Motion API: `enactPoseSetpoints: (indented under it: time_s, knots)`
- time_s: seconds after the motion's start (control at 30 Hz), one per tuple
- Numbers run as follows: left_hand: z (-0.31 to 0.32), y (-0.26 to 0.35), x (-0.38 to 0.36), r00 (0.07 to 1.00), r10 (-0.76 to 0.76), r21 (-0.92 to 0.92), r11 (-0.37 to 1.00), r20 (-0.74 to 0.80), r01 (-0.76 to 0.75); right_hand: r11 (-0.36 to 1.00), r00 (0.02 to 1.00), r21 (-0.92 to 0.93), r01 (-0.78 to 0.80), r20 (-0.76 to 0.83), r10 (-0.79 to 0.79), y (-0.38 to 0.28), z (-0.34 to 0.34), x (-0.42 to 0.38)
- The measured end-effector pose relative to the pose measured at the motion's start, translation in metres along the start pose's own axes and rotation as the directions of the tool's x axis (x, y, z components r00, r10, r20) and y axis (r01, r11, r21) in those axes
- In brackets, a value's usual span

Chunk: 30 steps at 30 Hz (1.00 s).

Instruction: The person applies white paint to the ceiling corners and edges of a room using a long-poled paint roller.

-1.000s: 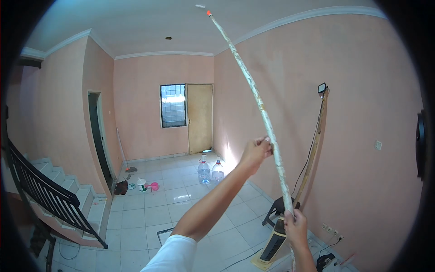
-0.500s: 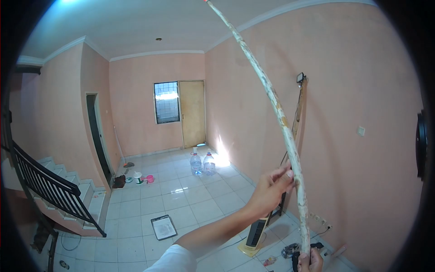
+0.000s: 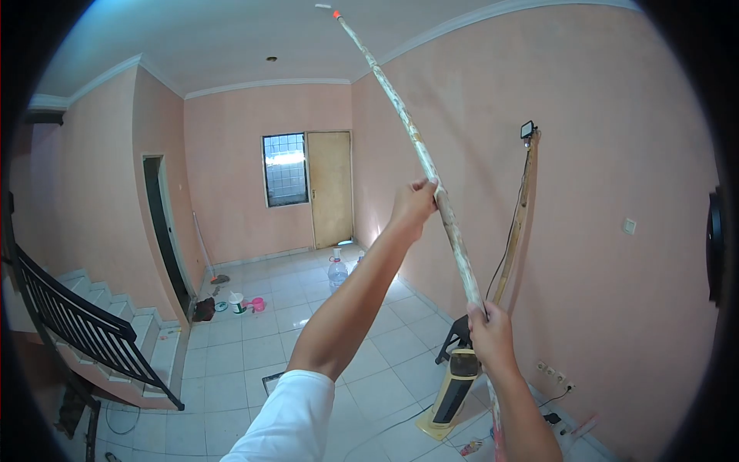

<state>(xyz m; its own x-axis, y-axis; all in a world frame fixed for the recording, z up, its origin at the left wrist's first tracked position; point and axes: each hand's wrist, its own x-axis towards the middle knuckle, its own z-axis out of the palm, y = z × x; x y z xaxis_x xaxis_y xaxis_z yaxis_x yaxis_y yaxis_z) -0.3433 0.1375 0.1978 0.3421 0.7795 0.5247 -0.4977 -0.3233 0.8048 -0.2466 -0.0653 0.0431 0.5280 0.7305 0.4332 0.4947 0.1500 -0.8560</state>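
A long, paint-spattered pole (image 3: 403,115) slants up toward the ceiling. Near its top is an orange end (image 3: 336,14), with a small white piece (image 3: 322,6) beside it that looks like a roller head. My left hand (image 3: 416,206) is closed around the pole at its middle, arm stretched forward. Lower down, my right hand (image 3: 491,333) also grips the pole, and the shaft runs on below it past my right forearm. A paint tray (image 3: 271,383) on the floor is mostly hidden behind my left arm.
A yellow-and-black upright appliance (image 3: 446,396) stands near a dark stool (image 3: 456,339) at right. Against the wall leans a wooden post (image 3: 517,231) with a lamp (image 3: 527,130). Water jugs (image 3: 337,271), a bucket (image 3: 238,302) and a stair railing (image 3: 77,296) are farther off.
Both hands have risen, my left hand moving up and leftward and my right hand coming up from the bottom edge. The pole has shifted left, and its orange end now shows fully.
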Motion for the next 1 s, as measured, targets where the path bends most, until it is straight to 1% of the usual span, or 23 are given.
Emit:
enactPoseSetpoints:
  time_s: [0.07,0.1,0.2,0.3,0.4,0.43,0.5,0.6,0.63,0.7,0.83,0.9,0.97,1.0]
  knots:
    - [-0.033,0.001,0.029,0.999,0.007,-0.020,1.000,-0.033,-0.007,0.999,1.000,-0.049,0.021,-0.013,-0.021,-0.011,0.037,0.026]
    - [-0.048,-0.002,0.046,0.998,0.014,-0.081,0.997,-0.058,-0.018,0.997,0.999,-0.071,0.033,-0.019,-0.035,-0.014,0.056,0.039]
    - [-0.087,-0.006,0.087,0.991,0.015,-0.083,0.996,-0.133,-0.026,0.998,0.996,-0.027,0.063,-0.057,-0.065,-0.022,0.110,0.072]
    - [-0.122,-0.015,0.127,0.991,0.029,-0.071,0.997,-0.132,-0.038,0.988,0.995,-0.135,0.076,-0.049,-0.083,-0.040,0.146,0.096]
    - [-0.150,-0.021,0.160,0.999,-0.010,-0.070,0.998,-0.038,0.007,0.989,0.998,-0.139,0.046,-0.038,-0.052,-0.060,0.162,0.104]
    - [-0.148,-0.023,0.156,0.998,-0.004,-0.093,0.996,-0.067,-0.002,0.991,0.998,-0.124,0.043,-0.035,-0.048,-0.056,0.162,0.104]
    - [-0.141,-0.012,0.142,0.992,0.019,-0.118,0.992,-0.127,-0.034,0.996,0.998,-0.073,0.045,-0.028,-0.047,-0.055,0.165,0.101]
    - [-0.143,-0.022,0.125,0.998,-0.003,-0.111,0.994,-0.055,-0.003,0.999,0.998,-0.004,0.053,-0.028,-0.053,-0.033,0.156,0.083]
    - [-0.138,-0.021,0.109,0.997,-0.018,-0.121,0.993,-0.069,0.009,0.998,0.997,-0.006,0.061,-0.039,-0.062,-0.023,0.150,0.073]
    - [-0.125,-0.017,0.071,1.000,-0.021,-0.171,0.985,0.004,0.021,0.993,0.996,-0.083,0.080,-0.036,-0.083,-0.011,0.129,0.045]
    - [-0.073,-0.011,-0.010,0.994,-0.061,-0.209,0.975,0.091,0.079,0.993,0.998,0.102,0.055,-0.022,-0.053,-0.001,0.064,-0.030]
    - [-0.040,-0.009,-0.055,0.995,-0.065,-0.224,0.971,0.082,0.082,0.971,0.999,0.239,0.022,0.037,-0.032,0.015,0.025,-0.068]
    - [-0.009,-0.003,-0.107,0.993,-0.071,-0.246,0.965,0.098,0.094,0.950,0.993,0.297,-0.093,0.094,0.068,0.004,-0.020,-0.117]
    - [0.008,-0.001,-0.136,0.990,-0.078,-0.264,0.959,0.117,0.107,0.952,0.990,0.280,-0.123,0.106,0.097,0.004,-0.044,-0.142]
